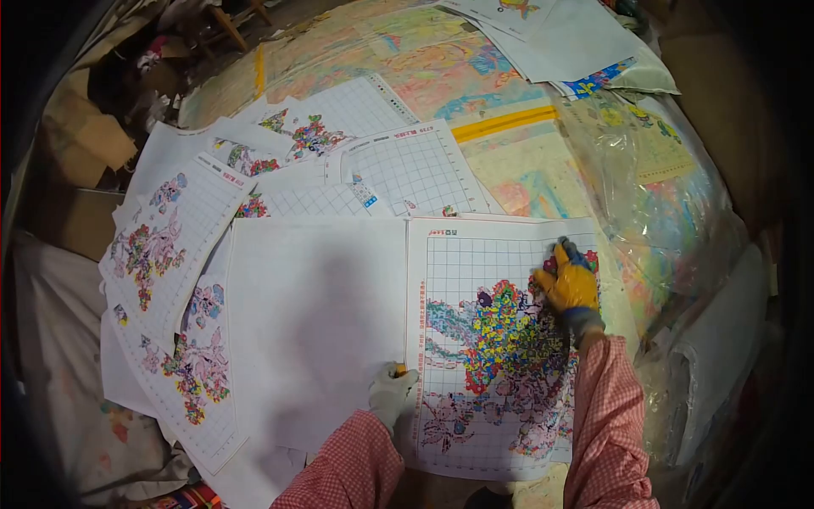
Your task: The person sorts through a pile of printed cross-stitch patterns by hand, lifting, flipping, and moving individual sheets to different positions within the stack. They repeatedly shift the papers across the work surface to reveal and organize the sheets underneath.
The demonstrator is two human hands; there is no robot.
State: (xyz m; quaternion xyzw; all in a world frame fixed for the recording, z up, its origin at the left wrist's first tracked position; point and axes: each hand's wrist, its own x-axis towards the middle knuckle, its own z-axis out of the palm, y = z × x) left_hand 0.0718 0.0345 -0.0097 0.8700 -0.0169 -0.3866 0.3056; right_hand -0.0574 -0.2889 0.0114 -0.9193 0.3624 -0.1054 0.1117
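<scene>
A gridded cross-stitch pattern sheet [500, 339], printed with a colourful flower design, lies flat in front of me. Beside it, to the left, is a plain white sheet [318, 322] with a shadow across it. My left hand [393, 393], in a greyish-white glove with a bit of orange showing, is curled at the border between the two sheets; what is in its fingers is hidden. On the upper right of the printed design rests my right hand [572, 280] in an orange and grey glove, its fingers stretched out. Both sleeves are red-checked.
More printed pattern sheets [165, 246] lie overlapping at the left and behind. White papers [560, 42] are stacked at the far right. Clear plastic wrap [623, 161] covers the right side. A yellow strip [504, 125] crosses the colour-stained surface [373, 51].
</scene>
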